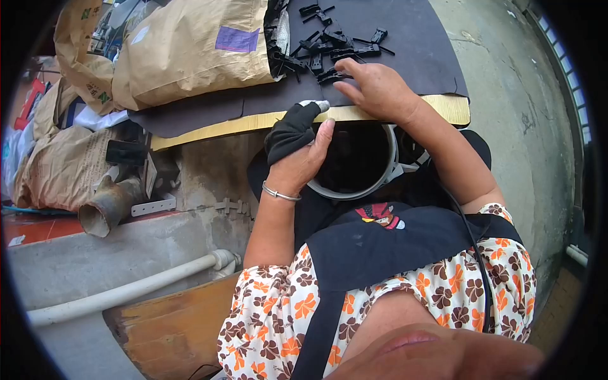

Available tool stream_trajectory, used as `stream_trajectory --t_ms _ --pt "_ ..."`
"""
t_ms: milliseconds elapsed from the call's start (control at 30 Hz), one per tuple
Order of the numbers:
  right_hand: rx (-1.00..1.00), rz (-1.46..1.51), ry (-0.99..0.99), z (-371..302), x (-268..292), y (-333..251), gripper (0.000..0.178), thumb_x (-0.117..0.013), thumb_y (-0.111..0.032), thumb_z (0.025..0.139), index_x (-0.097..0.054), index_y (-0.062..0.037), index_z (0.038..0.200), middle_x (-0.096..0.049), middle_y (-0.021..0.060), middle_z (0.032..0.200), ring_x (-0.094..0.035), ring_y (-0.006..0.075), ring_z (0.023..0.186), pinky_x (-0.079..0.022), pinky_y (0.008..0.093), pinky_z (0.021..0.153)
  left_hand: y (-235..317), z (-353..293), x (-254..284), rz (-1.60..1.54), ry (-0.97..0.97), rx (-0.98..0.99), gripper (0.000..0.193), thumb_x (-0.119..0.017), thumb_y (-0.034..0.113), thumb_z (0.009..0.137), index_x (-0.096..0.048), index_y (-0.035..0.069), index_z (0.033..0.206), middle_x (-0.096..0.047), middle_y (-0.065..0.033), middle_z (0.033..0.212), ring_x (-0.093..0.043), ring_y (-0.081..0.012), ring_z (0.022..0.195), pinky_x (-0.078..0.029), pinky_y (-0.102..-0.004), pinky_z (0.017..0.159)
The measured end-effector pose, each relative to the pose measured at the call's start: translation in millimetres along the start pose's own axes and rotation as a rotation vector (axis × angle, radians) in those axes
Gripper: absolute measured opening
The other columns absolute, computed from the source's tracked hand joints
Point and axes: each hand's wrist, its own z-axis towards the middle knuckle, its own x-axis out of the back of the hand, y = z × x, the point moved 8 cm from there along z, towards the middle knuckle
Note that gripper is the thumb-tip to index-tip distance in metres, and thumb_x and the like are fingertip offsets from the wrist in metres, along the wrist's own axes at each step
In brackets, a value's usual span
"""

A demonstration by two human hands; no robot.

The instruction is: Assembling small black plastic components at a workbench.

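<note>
Several small black plastic clip-like parts (332,45) lie in a loose pile on the dark table cover. Over the near side of that pile is my right hand (379,90), bare, its thumb and forefinger apart. One black part (329,76) lies right at these fingertips; I cannot tell whether they touch it. By the table's front edge is my left hand (296,142), in a black partial glove with white at the fingertip. Its thumb stands apart from the bent fingers, and nothing shows between them.
A large brown paper sack (190,54) lies on the table, its mouth toward the parts. Below the table edge, between my legs, stands a dark bucket with a pale rim (394,149). More sacks (63,168) and a rusty pipe piece (107,206) are at the left.
</note>
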Motion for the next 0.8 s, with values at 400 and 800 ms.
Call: stream_trajectory --t_ms 400,800 --pt "0.163 0.198 -0.027 -5.0 -7.1 -23.4 0.026 -0.060 -0.015 0.081 -0.052 -0.0044 0.103 -0.059 0.0168 0.069 -0.060 0.0346 0.069 -0.045 0.0429 0.062 1.9 30.7 1.8 0.098 -0.155 -0.110 0.043 -0.062 0.009 0.080 -0.053 0.003 0.121 -0.064 -0.0160 0.095 -0.062 -0.0317 0.082 -0.049 -0.0385 0.075" --pt "0.389 0.506 0.288 -33.5 18.1 -68.3 0.017 -0.069 -0.007 0.077 -0.056 -0.0053 0.087 -0.054 0.0068 0.065 -0.047 0.0178 0.050 -0.039 0.0286 0.048 -8.6 11.1 -2.8 -0.804 -0.015 0.227 0.027 -0.050 0.010 0.094 -0.052 -0.004 0.118 -0.062 -0.0047 0.096 -0.056 -0.0084 0.083 -0.046 -0.0215 0.074"
